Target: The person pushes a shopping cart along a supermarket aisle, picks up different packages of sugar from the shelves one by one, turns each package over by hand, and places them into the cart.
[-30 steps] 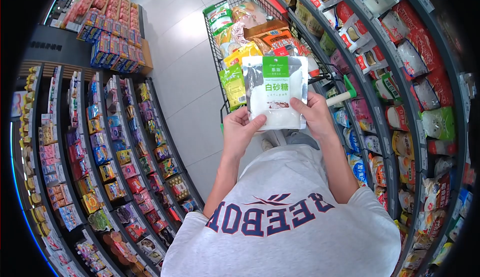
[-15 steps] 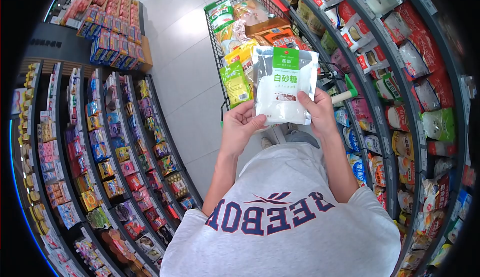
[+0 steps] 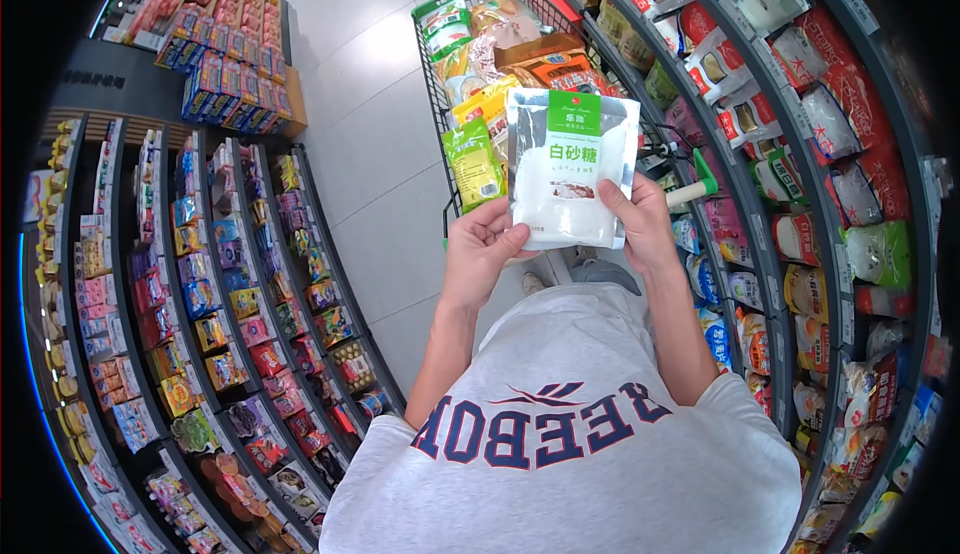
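A white and silver bag of white sugar (image 3: 570,179) with a green label is held upright in front of me, its printed face toward me. My left hand (image 3: 487,246) pinches its lower left corner between thumb and fingers. On the right edge, my right hand (image 3: 640,216) grips it with the thumb across the front and the fingers behind, mostly hidden. Beyond the bag stands a shopping cart (image 3: 432,94) filled with packaged goods. A yellow-green packet (image 3: 474,166) lies in it just left of the bag, and the bag covers part of the cart.
Shelves of bagged goods (image 3: 800,184) rise close on my right. Lower shelves with small colourful packets (image 3: 230,304) run along the left. Stacked boxes (image 3: 235,89) stand at the far left. The cart's green-ended handle (image 3: 700,182) shows beside my right hand. Grey floor tiles (image 3: 370,194) lie between.
Both hands keep their hold on the sugar bag. The bag has shifted and tilted very slightly; otherwise little differs.
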{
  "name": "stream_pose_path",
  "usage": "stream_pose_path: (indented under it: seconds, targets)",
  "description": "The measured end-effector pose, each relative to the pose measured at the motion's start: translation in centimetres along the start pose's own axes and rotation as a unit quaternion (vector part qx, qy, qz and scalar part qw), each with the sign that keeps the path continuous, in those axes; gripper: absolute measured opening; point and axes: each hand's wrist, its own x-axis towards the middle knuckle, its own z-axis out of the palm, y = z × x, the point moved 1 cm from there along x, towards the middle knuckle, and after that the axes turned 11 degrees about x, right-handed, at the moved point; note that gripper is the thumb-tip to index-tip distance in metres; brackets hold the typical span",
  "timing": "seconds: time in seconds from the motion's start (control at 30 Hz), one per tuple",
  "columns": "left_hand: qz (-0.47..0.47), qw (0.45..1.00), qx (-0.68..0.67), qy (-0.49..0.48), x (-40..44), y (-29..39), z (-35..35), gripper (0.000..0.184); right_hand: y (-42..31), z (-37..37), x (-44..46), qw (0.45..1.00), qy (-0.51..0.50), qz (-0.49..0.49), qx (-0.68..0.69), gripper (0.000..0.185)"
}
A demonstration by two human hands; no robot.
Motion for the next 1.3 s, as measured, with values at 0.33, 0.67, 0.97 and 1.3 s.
stream_pose_path:
  seconds: [0.33, 0.67, 0.97, 1.3]
  targets:
    - [-0.024, 0.997, 0.007, 0.072, 0.6, 0.0, 0.5, 0.018, 0.0, 0.1, -0.2, 1.000, -0.015, -0.006, -0.015, 0.029]
    - [-0.005, 0.992, 0.009, 0.123, 0.9, 0.1, 1.0, 0.020, 0.2, 0.2, 0.0, 1.000, -0.018, -0.001, -0.016, 0.028]
    - [0.025, 0.993, 0.014, 0.113, 0.8, 0.0, 0.9, 0.018, 0.0, 0.5, -0.1, 1.000, -0.020, -0.004, -0.010, 0.029]
    - [0.024, 0.995, -0.033, 0.096, 0.7, 0.0, 0.8, 0.018, -0.5, 0.7, 0.1, 0.999, -0.031, -0.006, -0.014, 0.029]
